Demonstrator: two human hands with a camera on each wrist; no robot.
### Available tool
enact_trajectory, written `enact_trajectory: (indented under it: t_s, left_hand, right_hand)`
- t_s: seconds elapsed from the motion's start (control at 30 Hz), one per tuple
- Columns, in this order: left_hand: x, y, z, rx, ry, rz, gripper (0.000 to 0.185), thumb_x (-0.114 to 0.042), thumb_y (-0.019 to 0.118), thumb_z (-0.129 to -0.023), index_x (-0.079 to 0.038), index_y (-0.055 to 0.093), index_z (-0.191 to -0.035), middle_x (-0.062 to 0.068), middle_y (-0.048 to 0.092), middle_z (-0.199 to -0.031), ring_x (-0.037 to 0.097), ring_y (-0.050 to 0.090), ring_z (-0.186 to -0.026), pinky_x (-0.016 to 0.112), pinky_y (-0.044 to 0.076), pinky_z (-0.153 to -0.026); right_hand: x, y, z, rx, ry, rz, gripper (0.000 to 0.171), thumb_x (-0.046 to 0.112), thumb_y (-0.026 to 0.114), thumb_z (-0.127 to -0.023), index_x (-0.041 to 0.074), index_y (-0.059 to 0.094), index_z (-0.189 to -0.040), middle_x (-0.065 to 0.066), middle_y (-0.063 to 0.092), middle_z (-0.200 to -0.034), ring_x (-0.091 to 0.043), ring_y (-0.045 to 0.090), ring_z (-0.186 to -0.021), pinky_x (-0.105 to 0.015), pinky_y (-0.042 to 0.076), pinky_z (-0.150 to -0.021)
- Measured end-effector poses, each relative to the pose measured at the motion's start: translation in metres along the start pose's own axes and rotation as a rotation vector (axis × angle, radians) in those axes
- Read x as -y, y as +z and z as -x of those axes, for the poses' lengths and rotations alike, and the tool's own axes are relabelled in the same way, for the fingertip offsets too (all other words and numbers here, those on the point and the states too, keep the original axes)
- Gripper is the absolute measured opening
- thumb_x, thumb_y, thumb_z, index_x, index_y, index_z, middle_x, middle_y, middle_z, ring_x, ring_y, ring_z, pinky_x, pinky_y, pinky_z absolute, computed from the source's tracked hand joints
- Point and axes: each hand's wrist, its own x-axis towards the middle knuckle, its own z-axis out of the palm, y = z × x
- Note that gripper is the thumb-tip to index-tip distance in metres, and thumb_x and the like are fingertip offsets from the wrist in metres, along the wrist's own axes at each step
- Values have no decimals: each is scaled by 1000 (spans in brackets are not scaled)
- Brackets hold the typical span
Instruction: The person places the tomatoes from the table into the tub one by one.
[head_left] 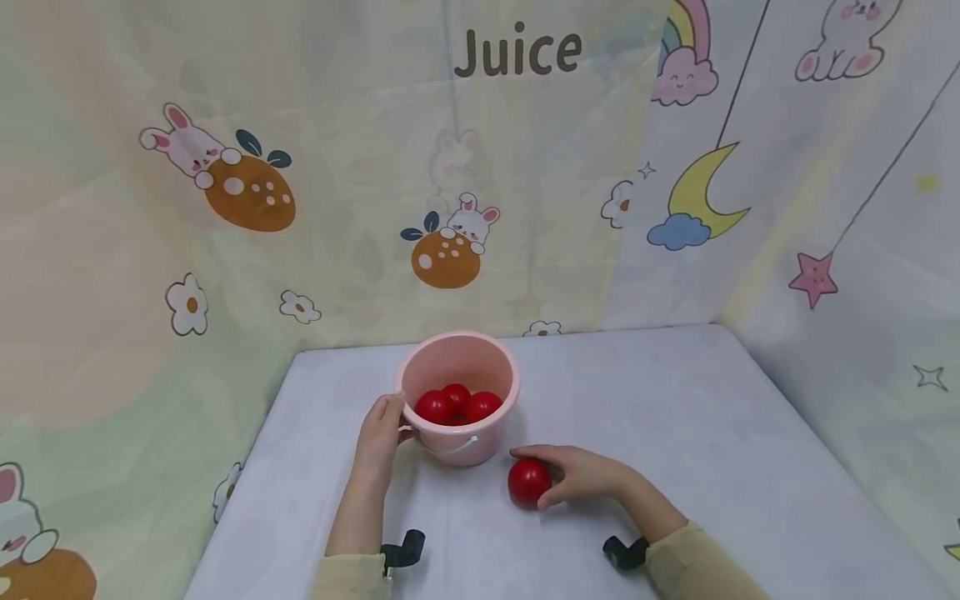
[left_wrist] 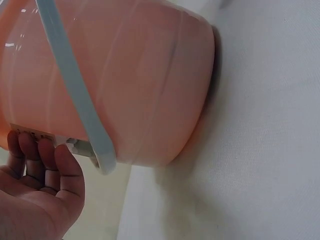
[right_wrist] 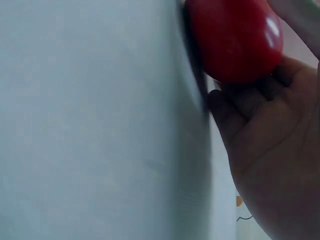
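Note:
A pink bucket (head_left: 459,450) with a white handle (left_wrist: 75,85) stands on the white table (head_left: 675,417). Three red balls (head_left: 456,404) lie inside it. My left hand (head_left: 382,432) rests against the bucket's left side; in the left wrist view its fingers (left_wrist: 40,160) touch the wall (left_wrist: 145,85) beside the handle's pivot. Another red ball (head_left: 528,482) sits on the table just right of the bucket's front. My right hand (head_left: 579,473) cups it from the right, with the fingers curled over the ball (right_wrist: 232,40) and the palm (right_wrist: 270,150) behind it.
Cartoon-print curtains (head_left: 225,208) wall in the table at the back and on both sides. The table's left edge (head_left: 240,492) lies near my left forearm. Bare tabletop stretches to the right of the ball and behind the bucket.

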Motion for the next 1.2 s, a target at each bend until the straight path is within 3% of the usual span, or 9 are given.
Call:
enact_trajectory:
  t_s: [0.2,0.67,0.9,1.2]
  left_hand:
    - [2,-1,-1,4,-5,7,48,-52,48,-99,-9,59,-115,7,65,-119,23,59,-107,37,54,-93]
    - [1,0,1,-7,0,7,45,-50,47,-100,-9,60,-115,8,66,-116,23,59,-104,38,55,-92]
    - [2,0,1,-2,7,8,50,-53,47,-99,-8,59,-116,9,65,-117,23,59,-104,37,54,-92]
    - [0,-1,0,7,-10,1,47,-53,47,-99,-10,59,-117,8,65,-119,22,58,-106,37,54,-93]
  right_hand:
    - [-2,4,-2,-33,66,22,76,38,87,-70,44,52,-137,10,54,-137,-27,46,-131,-51,55,-92]
    - [-6,-10,-2,-45,51,20,69,40,87,-70,48,55,-130,9,57,-133,-26,47,-128,-47,56,-89]
    - [0,-46,8,-91,32,-37,66,41,84,-73,45,54,-133,7,55,-137,-27,46,-131,-44,56,-90]
    - [40,-111,9,-110,-79,-81,74,34,87,-72,36,53,-138,3,52,-141,-30,46,-132,-41,57,-89]
